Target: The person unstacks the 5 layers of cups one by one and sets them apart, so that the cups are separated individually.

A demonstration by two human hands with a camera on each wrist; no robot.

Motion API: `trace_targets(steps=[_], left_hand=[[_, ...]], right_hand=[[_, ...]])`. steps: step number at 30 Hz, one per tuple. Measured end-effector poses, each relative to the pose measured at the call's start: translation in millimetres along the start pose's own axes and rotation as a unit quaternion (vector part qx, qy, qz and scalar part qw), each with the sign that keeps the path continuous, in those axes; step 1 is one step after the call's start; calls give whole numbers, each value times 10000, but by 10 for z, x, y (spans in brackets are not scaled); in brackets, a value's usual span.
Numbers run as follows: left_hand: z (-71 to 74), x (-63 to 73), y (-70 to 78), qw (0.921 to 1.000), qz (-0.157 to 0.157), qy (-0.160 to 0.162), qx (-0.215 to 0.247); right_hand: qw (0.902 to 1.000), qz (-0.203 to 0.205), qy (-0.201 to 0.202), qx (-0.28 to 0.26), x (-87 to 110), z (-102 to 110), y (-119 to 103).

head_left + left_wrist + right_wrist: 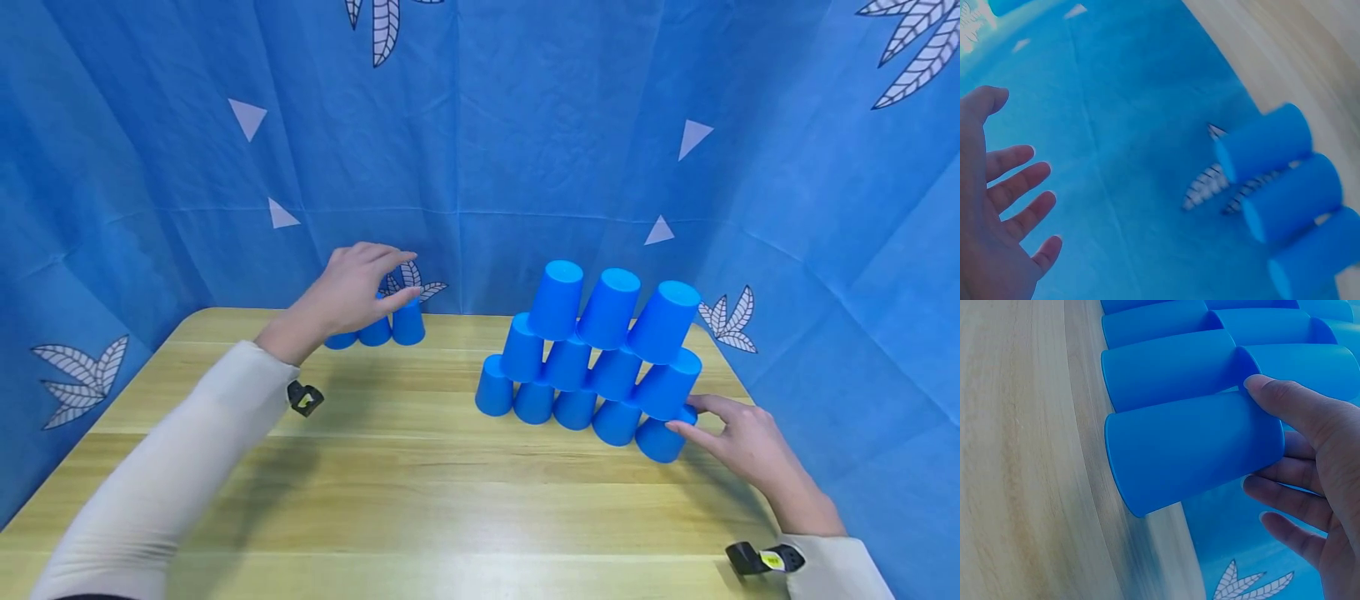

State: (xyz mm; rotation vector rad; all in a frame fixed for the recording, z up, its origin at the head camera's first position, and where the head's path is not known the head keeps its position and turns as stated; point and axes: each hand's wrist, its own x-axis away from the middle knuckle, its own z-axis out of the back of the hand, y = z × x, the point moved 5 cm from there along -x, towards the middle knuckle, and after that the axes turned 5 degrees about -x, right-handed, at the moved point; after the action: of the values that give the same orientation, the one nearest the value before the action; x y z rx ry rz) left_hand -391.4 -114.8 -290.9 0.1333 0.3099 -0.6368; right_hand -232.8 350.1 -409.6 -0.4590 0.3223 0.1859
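Note:
Upside-down blue cups stand in a three-level stack on the right of the table, with three cups in the top row. My right hand grips the bottom row's right-end cup. In the right wrist view the thumb lies near that cup's narrow end, and fingers curl round its other side. At the back left, my left hand is raised with fingers spread and nothing in them. It partly covers three blue cups in the head view. The left wrist view shows these cups side by side, apart from the fingers.
The wooden table reaches back to a blue cloth with white leaf and triangle prints. That cloth also hangs along both sides. Black straps with small devices are at both wrists, the right one near the table's front right.

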Motion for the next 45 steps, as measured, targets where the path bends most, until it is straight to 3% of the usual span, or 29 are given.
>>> trace_targets(steps=[18,29,39,45], left_hand=[[233,-303,805,9967,-782,234,-22],[216,-507,1249,9919,-1218,361,-88],[147,-700,1526,9881,-1473,253,-360],[102,-784,1583,9889,-1353,64,-616]], right_hand=[[9998,-124,-130,-70,-37,-38,5],[10000,46,-3,17,-47,-25,-23],[9997,167,149,43,-22,-4,-9],[9996,227,185,64,-3,0,-17]])
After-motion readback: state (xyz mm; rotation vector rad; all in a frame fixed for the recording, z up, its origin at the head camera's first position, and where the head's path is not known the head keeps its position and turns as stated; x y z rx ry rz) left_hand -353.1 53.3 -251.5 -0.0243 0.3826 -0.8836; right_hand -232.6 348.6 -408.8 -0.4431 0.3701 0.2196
